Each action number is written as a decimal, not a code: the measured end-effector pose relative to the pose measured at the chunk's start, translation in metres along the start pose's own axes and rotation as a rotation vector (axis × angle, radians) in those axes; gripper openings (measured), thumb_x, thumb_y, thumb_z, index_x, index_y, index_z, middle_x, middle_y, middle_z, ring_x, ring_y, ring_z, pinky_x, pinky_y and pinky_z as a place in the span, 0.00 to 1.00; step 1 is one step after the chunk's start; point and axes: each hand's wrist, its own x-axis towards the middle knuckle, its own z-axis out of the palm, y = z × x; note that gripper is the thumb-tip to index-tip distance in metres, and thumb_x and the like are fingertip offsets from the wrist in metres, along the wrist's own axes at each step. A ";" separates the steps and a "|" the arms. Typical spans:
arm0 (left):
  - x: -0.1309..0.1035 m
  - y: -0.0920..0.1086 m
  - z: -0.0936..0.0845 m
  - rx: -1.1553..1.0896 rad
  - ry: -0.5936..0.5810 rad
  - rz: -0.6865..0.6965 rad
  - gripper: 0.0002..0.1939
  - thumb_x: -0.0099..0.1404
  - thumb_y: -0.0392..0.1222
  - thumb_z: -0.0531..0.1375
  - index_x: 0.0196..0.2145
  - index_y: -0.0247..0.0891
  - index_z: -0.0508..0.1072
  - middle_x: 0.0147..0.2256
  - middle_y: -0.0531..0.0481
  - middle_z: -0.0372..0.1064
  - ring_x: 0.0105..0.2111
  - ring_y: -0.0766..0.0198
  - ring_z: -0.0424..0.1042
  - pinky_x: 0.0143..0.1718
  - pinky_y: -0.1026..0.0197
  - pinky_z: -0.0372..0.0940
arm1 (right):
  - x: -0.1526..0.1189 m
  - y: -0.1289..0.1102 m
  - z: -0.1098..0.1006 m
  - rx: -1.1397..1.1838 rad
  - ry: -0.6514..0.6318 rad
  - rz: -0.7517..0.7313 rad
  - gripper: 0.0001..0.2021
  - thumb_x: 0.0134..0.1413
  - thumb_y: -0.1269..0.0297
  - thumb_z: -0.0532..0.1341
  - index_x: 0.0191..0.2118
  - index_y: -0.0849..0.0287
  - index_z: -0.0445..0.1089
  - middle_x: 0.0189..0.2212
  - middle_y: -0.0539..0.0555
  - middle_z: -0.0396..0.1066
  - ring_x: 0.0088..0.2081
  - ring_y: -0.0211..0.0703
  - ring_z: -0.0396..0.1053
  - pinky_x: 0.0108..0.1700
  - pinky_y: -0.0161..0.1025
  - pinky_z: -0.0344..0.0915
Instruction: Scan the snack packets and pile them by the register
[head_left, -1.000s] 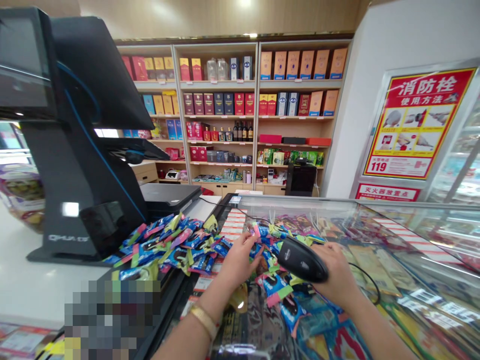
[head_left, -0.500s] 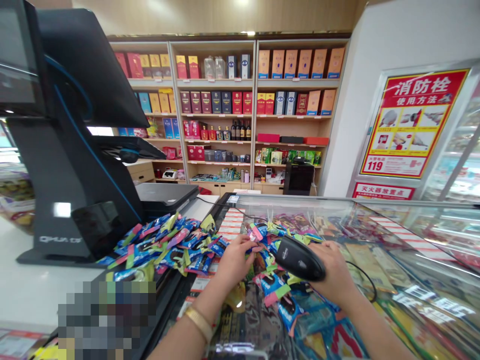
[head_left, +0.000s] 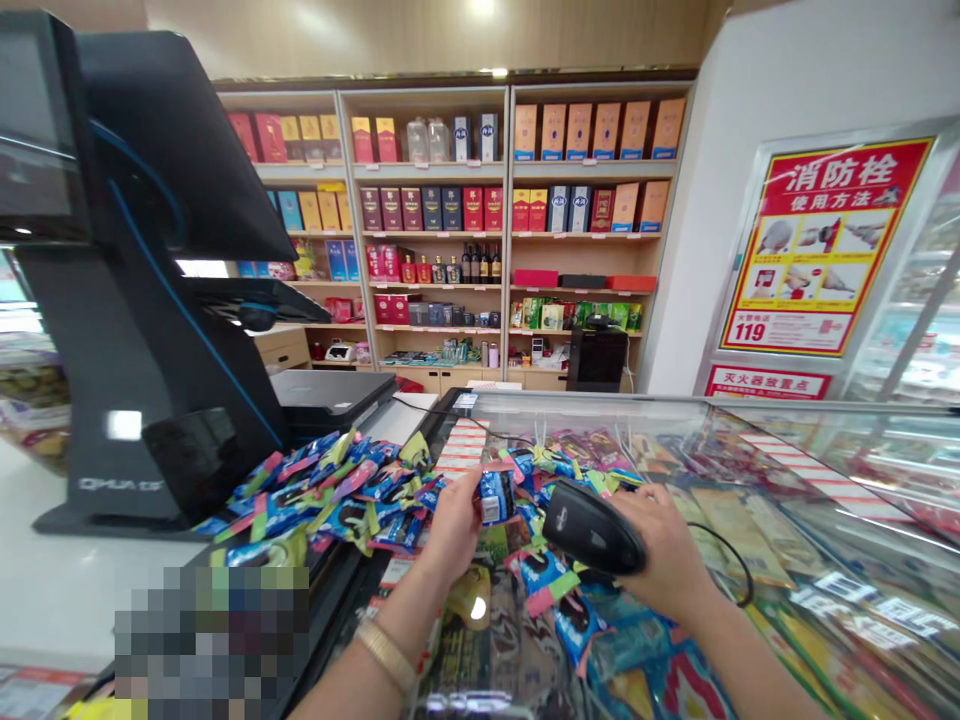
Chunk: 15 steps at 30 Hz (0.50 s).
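Pinching a packet (head_left: 496, 498) in left hand (head_left: 454, 527), grasping scanner (head_left: 591, 528) in right hand (head_left: 666, 548); could read the wrong packet, owing to loose packets (head_left: 543, 570) lying close by.

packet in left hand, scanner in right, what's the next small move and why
Probably line the scanner up with the white patch on the packet: the left hand holds it in view, and the right hand has the scanner close by.
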 end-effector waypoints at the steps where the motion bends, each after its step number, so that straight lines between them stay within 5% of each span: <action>1: -0.001 0.002 0.003 -0.052 0.001 -0.028 0.11 0.62 0.44 0.60 0.33 0.32 0.75 0.24 0.49 0.72 0.21 0.65 0.70 0.25 0.64 0.68 | 0.000 -0.003 0.000 0.012 -0.021 0.002 0.06 0.41 0.69 0.56 0.30 0.56 0.68 0.24 0.49 0.68 0.28 0.40 0.62 0.39 0.40 0.49; 8: -0.004 0.015 0.007 -0.153 0.030 -0.116 0.17 0.68 0.40 0.54 0.54 0.37 0.69 0.33 0.46 0.76 0.26 0.63 0.75 0.32 0.58 0.73 | 0.002 -0.012 0.001 0.033 -0.121 -0.007 0.08 0.42 0.66 0.60 0.33 0.54 0.70 0.27 0.48 0.72 0.29 0.39 0.65 0.40 0.41 0.46; 15: -0.005 0.013 0.008 -0.136 0.014 -0.118 0.19 0.69 0.39 0.54 0.56 0.36 0.68 0.32 0.46 0.76 0.21 0.68 0.71 0.29 0.62 0.72 | 0.001 -0.009 0.003 -0.001 -0.126 -0.012 0.08 0.44 0.66 0.60 0.34 0.55 0.71 0.27 0.48 0.72 0.29 0.38 0.65 0.40 0.41 0.46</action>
